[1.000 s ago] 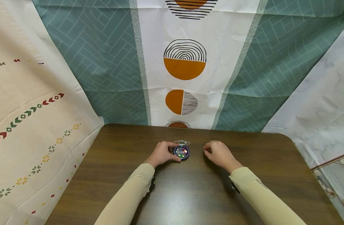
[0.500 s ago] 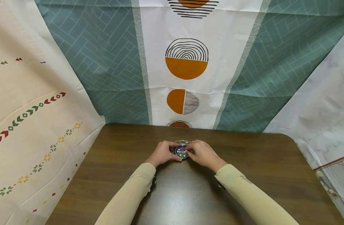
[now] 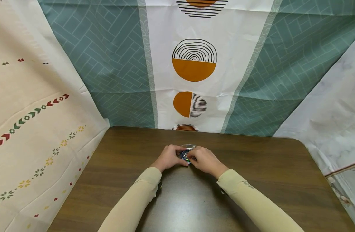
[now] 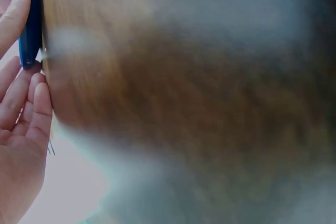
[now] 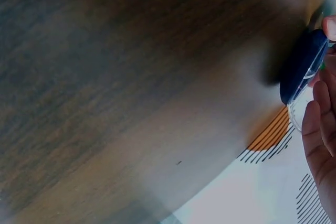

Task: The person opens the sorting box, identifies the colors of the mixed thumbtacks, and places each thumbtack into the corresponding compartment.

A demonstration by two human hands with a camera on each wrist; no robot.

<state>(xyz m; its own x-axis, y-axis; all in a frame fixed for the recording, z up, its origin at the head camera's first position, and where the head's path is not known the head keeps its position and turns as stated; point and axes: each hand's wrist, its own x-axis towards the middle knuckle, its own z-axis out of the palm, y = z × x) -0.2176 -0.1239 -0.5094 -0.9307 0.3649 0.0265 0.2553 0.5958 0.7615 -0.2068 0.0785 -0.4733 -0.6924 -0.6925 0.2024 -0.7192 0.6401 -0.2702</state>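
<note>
A small round dark blue case (image 3: 183, 157) lies on the table, its hinged clear lid (image 3: 189, 145) raised at the back. Small white and green pieces show inside it. My left hand (image 3: 168, 157) grips the case's left side between thumb and forefinger; in the left wrist view the thumb lies across the blue case (image 4: 33, 27). From the right, my right hand (image 3: 206, 160) reaches over the case with curled fingers, thumb and forefinger tips down at its contents. I cannot tell whether those fingertips pinch a piece. In the right wrist view the blue case (image 5: 304, 66) appears edge-on.
The brown wooden table (image 3: 131, 145) has rounded back corners. A green and white patterned cloth (image 3: 125, 64) hangs behind its far edge. A cream cloth (image 3: 35, 129) hangs at the left, and a pale marbled one (image 3: 337, 112) at the right.
My right hand has moved left from the bare table to the case, its fingers now over the small pieces. My left hand has kept its grip on the case.
</note>
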